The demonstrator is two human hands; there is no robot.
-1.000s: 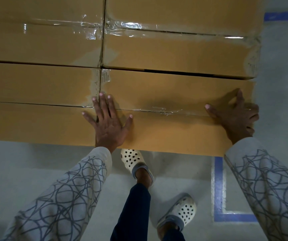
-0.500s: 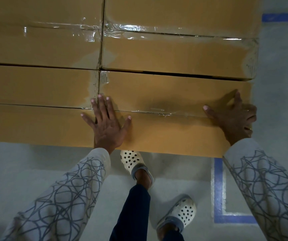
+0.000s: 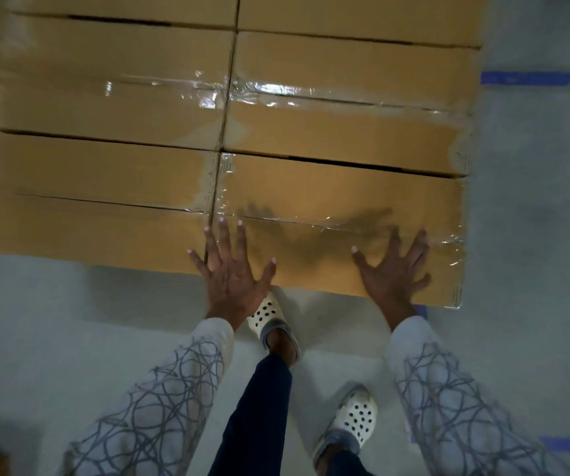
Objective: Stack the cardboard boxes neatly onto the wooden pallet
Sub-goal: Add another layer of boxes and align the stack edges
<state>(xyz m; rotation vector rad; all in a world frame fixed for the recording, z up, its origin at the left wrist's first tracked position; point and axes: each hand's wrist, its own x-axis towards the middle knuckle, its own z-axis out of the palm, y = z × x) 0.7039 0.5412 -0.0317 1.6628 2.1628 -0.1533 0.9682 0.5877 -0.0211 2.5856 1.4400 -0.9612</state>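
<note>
Brown taped cardboard boxes fill the upper half of the head view in two columns, packed edge to edge. The near right box [image 3: 338, 197] lies under both my hands. My left hand [image 3: 230, 269] is spread flat, fingers straight, over the seam between that box and the near left box [image 3: 91, 201]. My right hand [image 3: 395, 271] is spread flat on the near right box close to its front edge. Behind sit a far left box [image 3: 112, 97] and a far right box [image 3: 349, 108]. The pallet is hidden beneath the boxes.
Grey concrete floor [image 3: 70, 321] spreads in front and to the right of the stack. Blue tape lines [image 3: 537, 79] mark the floor at the right and lower right. My feet in white perforated clogs [image 3: 270, 317] stand just before the box front.
My right hand left the box's right corner, moved left and flattened with spread fingers. My left hand slid slightly toward me. The view pulled back, showing more boxes.
</note>
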